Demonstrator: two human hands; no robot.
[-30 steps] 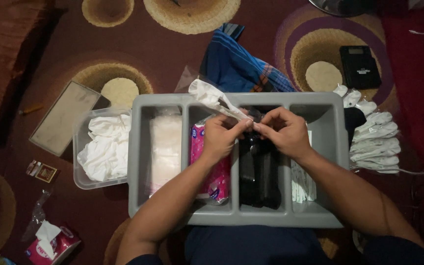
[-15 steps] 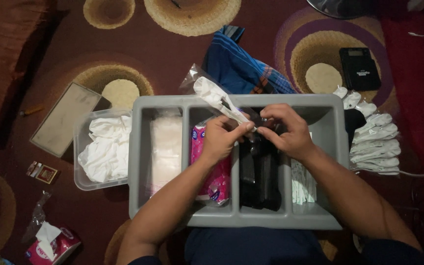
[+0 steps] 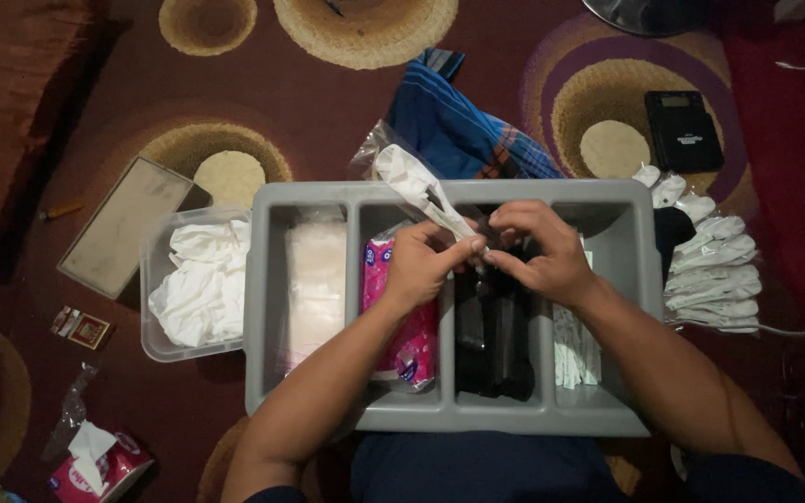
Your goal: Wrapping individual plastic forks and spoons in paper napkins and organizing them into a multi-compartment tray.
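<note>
Grey plastic tray (image 3: 645, 279) – four long compartments, smooth walls – on patterned maroon carpet (image 3: 328, 121). Inside: clear film packs, pink printed packet (image 3: 412, 326), black items (image 3: 494, 326), white pieces. Left hand (image 3: 426, 265) pinches white plastic-wrapped item (image 3: 416, 186), crinkly, elongated, slanting up-left past tray's far rim. Right hand (image 3: 538, 251) grips its lower end, fingertips just beside left hand's, above black compartment. Clear tub of white cloth (image 3: 193, 289) at tray's left.

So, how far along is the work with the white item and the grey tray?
All four compartments of the grey tray already hold items. In hand: both hands, left hand and right hand, pinch a white rolled item above the tray. Left: white pieces wait in the clear tub and a white stack beside the tray.
</note>
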